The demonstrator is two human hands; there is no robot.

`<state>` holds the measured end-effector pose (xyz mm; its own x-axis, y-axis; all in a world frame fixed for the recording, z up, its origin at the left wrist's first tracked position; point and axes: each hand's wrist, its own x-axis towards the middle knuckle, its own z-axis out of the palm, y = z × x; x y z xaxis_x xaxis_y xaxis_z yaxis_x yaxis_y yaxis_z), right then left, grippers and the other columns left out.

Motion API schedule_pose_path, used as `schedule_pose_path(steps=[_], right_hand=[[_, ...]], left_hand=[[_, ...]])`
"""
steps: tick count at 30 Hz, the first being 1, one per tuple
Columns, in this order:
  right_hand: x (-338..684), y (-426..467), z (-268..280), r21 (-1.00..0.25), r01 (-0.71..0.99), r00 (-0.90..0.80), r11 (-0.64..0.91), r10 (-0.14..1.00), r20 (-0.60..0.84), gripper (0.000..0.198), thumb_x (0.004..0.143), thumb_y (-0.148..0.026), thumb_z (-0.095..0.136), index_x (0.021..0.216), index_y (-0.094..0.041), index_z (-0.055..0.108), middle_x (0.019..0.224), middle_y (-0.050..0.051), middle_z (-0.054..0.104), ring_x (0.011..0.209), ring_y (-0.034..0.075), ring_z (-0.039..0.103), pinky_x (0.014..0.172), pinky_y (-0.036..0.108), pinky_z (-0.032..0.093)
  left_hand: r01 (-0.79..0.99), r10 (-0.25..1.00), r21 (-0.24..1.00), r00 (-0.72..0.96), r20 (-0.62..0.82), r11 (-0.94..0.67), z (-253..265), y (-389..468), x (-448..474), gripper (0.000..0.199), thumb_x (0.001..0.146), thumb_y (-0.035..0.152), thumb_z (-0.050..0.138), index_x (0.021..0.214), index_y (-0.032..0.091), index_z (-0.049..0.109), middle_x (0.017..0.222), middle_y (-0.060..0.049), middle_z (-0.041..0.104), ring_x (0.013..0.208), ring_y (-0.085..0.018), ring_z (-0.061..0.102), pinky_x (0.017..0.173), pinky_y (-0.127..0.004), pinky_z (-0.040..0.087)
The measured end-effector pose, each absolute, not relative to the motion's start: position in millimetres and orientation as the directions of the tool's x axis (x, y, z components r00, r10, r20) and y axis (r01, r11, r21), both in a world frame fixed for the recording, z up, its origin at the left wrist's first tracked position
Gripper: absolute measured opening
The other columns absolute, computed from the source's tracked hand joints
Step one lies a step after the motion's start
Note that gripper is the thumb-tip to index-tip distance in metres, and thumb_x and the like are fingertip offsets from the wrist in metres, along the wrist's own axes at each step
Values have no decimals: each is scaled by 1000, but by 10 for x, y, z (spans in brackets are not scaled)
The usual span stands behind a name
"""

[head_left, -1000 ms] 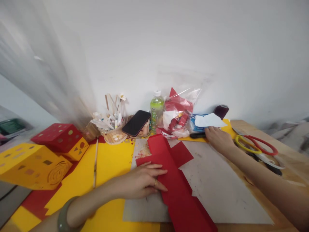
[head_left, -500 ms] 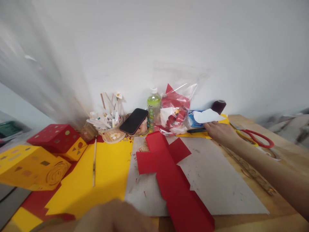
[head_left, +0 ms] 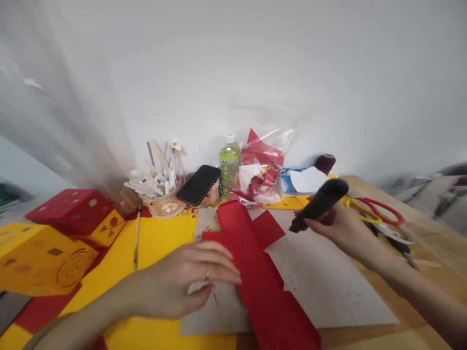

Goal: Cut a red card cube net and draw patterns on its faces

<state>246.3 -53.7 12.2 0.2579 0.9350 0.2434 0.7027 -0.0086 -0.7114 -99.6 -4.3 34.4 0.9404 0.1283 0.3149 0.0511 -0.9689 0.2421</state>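
My right hand [head_left: 337, 226] grips a thick black hand tool [head_left: 319, 206] with a rounded end and a narrow stepped tip pointing down to the left; its exact kind I cannot make out. Below that tip lies a cross-shaped cut-out of red card [head_left: 251, 262], creased into panels, on a grey sheet [head_left: 321, 282]. My left hand [head_left: 197, 272], wearing a ring, is open with fingers stretched toward the left edge of the card. Whether the fingertips touch it I cannot tell.
Yellow card [head_left: 164, 233] and patterned red [head_left: 71, 209] and yellow boxes [head_left: 44, 257] are left. Along the wall stand a pen basket [head_left: 168, 206], phone [head_left: 200, 184], bottle [head_left: 229, 167], scrap bag [head_left: 262, 167] and thread spool [head_left: 324, 164]. Scissors [head_left: 386, 211] lie right.
My right hand has lifted the black tool from near the white paper at the back and brought it nearer. My left hand has risen from the bottom edge toward the red card.
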Motion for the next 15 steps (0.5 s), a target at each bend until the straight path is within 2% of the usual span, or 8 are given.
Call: schedule_pose_path(steps=[1, 3, 4, 7, 11, 13, 15], right_hand=[[2441, -540, 91, -721, 693, 248, -14, 943, 220, 21, 74, -36, 63, 91, -22, 64, 90, 8, 77, 79, 30, 73, 68, 41, 59], [2420, -540, 51, -737, 675, 239, -29, 954, 182, 21, 72, -35, 62, 88, -22, 66, 94, 8, 77, 85, 30, 72, 74, 42, 59], [2422, -535, 39, -742, 670, 244, -41, 955, 168, 21, 72, -35, 62, 87, -22, 68, 96, 8, 76, 88, 31, 72, 77, 43, 58], [2463, -499, 14, -736, 671, 280, -96, 951, 131, 23, 73, -39, 62, 86, -23, 71, 93, 8, 76, 89, 33, 70, 78, 46, 56], [2494, -431, -33, -721, 682, 260, -126, 963, 77, 24, 69, -48, 68, 75, -25, 74, 85, 5, 76, 85, 32, 68, 74, 42, 52], [2473, -413, -54, -722, 672, 272, -162, 962, 37, 27, 67, -51, 69, 64, -24, 73, 73, 5, 74, 74, 29, 66, 64, 38, 51], [2455, -412, -63, -733, 642, 298, -226, 954, -33, 32, 67, -54, 68, 62, -22, 72, 51, 3, 63, 52, 22, 58, 47, 32, 44]], left_hand=[[93, 159, 224, 943, 294, -970, 278, 44, -968, 41, 86, 5, 43, 119, 20, 63, 120, -1, 68, 118, -15, 56, 102, -30, 47], [141, 153, 74, 966, 206, -987, 98, 188, -938, 41, 87, 7, 44, 123, 15, 60, 128, -7, 63, 129, -26, 47, 105, -46, 43], [169, 168, 9, 972, 165, -986, -2, 239, -933, 40, 88, 8, 44, 124, 14, 59, 130, -9, 61, 130, -29, 46, 105, -49, 41], [155, 130, -136, 976, 175, -979, -250, 310, -918, 33, 91, 16, 48, 122, 16, 61, 129, -9, 62, 122, -28, 54, 101, -46, 44], [121, 15, -296, 942, 335, -947, -346, 304, -837, 24, 96, 20, 45, 105, 17, 67, 109, -4, 72, 101, -21, 67, 85, -35, 51], [112, -21, -316, 921, 388, -942, -322, 271, -788, 24, 97, 17, 43, 100, 17, 67, 101, -1, 74, 93, -18, 68, 76, -31, 52], [108, -38, -310, 902, 429, -944, -292, 205, -749, 23, 96, 15, 44, 98, 17, 67, 95, 1, 75, 85, -16, 69, 68, -29, 53]])
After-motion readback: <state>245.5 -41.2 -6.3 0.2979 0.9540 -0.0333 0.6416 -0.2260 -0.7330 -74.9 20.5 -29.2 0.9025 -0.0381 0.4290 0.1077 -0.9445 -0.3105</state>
